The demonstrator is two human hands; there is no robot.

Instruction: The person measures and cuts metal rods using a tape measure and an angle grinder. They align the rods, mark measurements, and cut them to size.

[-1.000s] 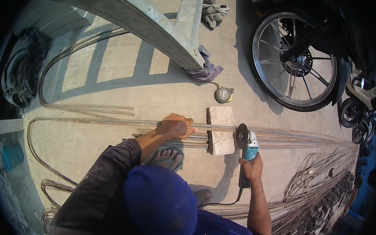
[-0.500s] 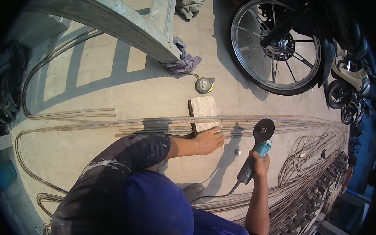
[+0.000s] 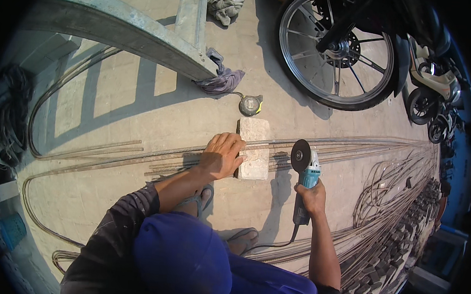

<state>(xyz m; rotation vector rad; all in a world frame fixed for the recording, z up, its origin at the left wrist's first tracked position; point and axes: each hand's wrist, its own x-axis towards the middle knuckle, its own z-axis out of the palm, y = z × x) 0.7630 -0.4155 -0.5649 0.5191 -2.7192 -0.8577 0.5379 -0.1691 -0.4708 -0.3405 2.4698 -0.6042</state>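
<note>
My right hand [image 3: 313, 197] is wrapped round the body of a teal and black angle grinder [image 3: 309, 178]. Its thin cutting disc [image 3: 301, 155] faces up, just right of a pale oblong block [image 3: 253, 161] and apart from it. At the block's left side, my left hand [image 3: 221, 156] closes over a long steel rod [image 3: 176, 150], thumb on the near side and fingers across it. This rod passes over the top of the block. Several other rods [image 3: 283, 162] lie beside it on the floor. My left palm and the finger undersides are hidden.
A tape measure [image 3: 250, 105] lies beyond the block, by a cloth-wrapped metal frame leg [image 3: 220, 82]. A motorcycle wheel [image 3: 336, 51] stands at the far right. Bundled rods [image 3: 388, 210] and small dark blocks [image 3: 379, 269] lie to the right. The grinder's cord [image 3: 272, 245] trails near my feet.
My left hand has moved from the block's near end to the rod at its left. The block now sits straighter. The grinder has come left and tilted, nearer the block.
</note>
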